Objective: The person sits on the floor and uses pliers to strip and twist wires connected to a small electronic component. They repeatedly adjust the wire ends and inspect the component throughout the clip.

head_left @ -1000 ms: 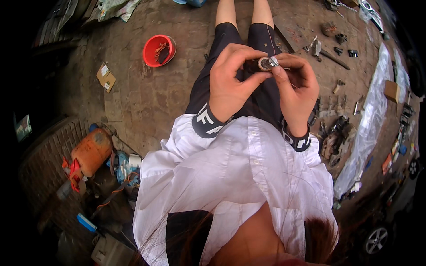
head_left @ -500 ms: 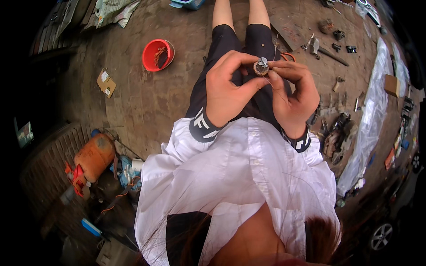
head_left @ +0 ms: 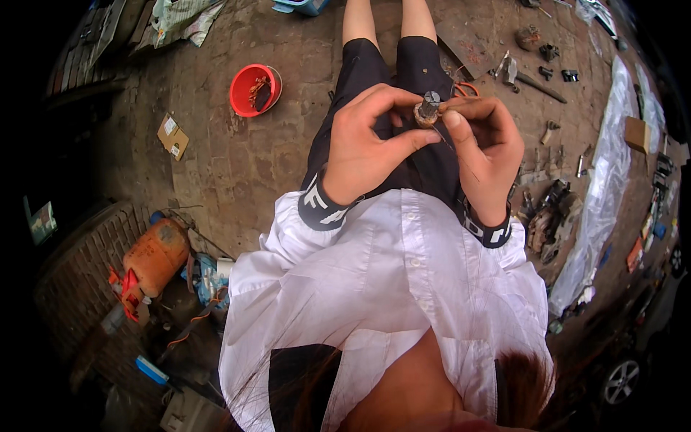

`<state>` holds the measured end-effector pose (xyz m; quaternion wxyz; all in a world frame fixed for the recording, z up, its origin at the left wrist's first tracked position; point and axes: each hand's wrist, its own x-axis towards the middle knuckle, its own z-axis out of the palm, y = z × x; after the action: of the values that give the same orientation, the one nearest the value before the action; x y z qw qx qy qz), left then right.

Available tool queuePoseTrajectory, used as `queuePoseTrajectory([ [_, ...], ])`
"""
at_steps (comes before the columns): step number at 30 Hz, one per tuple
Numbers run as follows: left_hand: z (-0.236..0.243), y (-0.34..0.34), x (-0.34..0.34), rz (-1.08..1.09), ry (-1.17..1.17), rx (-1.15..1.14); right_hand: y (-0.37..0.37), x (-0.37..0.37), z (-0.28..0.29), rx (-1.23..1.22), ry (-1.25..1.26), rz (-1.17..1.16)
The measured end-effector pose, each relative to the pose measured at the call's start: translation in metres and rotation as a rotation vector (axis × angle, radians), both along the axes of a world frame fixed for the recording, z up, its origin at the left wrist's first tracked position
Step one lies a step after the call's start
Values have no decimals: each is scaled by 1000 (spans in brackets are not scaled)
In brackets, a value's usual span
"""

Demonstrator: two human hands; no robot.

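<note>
Head view: cylindrical part [head_left: 427, 111], grey-topped, copper-brown below.

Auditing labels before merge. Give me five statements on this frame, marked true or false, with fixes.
1. The left hand holds a small metal-topped part. True.
2. The right hand is inside the red bucket. False: it is up close to the part, and the bucket is off to the left.
3. A clear plastic sheet is on the right. True.
4. The orange tank is at upper right. False: it is at lower left.
5. The shirt is white. True.
</note>
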<state>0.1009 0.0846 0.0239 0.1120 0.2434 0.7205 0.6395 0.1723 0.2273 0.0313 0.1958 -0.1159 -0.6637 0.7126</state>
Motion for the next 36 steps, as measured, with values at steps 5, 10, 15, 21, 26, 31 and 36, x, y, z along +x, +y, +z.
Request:
queuePoseTrajectory([
  [5, 1, -7, -4, -96, -89, -88, 5, 1, 1, -152, -107, 61],
  [10, 0, -8, -3, -107, -125, -53, 6, 0, -2, -156, -42, 83],
  [15, -3, -4, 5, -123, -551, 377, 0, -3, 7, 41, 71, 64],
  [21, -3, -9, 3, -156, -763, 433, -2, -5, 9, 12, 14, 23],
  [26, -5, -12, 1, -170, -794, 427, -4, -7, 9, -6, -11, 23],
  [31, -1, -11, 1, -127, -717, 429, -5, -8, 9, 10, -31, 42],
  [36, 1, -11, 1, -101, -692, 420, -5, -9, 4, 16, -37, 57],
])
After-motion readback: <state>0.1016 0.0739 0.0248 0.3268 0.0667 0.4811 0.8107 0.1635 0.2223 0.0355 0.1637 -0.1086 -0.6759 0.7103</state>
